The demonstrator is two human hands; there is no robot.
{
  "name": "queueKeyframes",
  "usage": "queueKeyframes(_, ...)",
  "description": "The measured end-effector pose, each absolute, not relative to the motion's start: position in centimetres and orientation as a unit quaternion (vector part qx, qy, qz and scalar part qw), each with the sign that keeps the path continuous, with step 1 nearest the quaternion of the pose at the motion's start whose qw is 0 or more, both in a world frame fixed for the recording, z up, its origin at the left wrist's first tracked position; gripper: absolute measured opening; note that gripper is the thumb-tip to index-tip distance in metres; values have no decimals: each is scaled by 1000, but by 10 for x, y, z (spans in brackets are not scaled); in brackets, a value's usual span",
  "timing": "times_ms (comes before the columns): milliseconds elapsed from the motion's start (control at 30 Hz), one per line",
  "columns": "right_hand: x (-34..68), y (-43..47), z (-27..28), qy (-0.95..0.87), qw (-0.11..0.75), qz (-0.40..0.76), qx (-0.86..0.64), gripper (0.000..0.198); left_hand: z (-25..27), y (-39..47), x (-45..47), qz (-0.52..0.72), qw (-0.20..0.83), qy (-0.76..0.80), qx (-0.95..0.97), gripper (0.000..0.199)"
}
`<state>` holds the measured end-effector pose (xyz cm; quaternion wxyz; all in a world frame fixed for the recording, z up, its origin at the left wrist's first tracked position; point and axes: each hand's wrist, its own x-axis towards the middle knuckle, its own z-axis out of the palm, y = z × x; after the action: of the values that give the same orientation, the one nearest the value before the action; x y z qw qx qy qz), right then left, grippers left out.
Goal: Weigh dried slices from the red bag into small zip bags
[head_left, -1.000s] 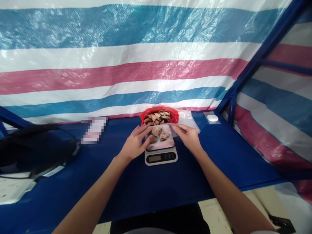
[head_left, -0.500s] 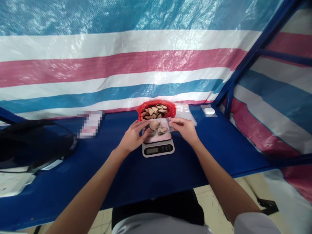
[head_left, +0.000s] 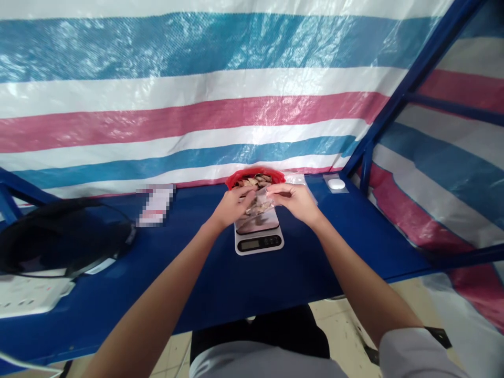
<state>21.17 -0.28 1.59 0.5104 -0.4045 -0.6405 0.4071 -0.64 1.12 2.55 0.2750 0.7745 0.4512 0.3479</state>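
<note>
A small clear plastic bag with a few dried brownish slices inside hangs between my two hands, over the scale. My left hand pinches its left edge, thumb and fingers closed. At the bag's upper right, my right hand grips it between thumb and fingertips. Beneath is a white kitchen scale, its dark display facing me and its plate partly covered by the bag and fingers. Just behind, a red plastic bag stands open, full of similar dried slices.
Flat clear bags lie behind my right hand. Farther right, a white rounded object rests on a small clear bag. Leftward are a blurred-out paper, a black bag and a white power strip. Striped sheeting walls the blue table's back.
Both hands have drawn closer together and lifted the clear bag, which now tilts and covers part of the red bag's front. My view has shifted slightly.
</note>
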Motion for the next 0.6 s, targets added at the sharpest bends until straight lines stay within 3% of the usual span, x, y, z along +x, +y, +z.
queueKeyframes(367, 216, 16, 52, -750, 475, 317, -333, 23, 41, 19, 5, 445, 551, 363, 605, 38)
queueKeyframes(600, 225, 22, 28, -672, 543, 347, -364, 21, 25, 1, 18, 525, 598, 370, 480, 34)
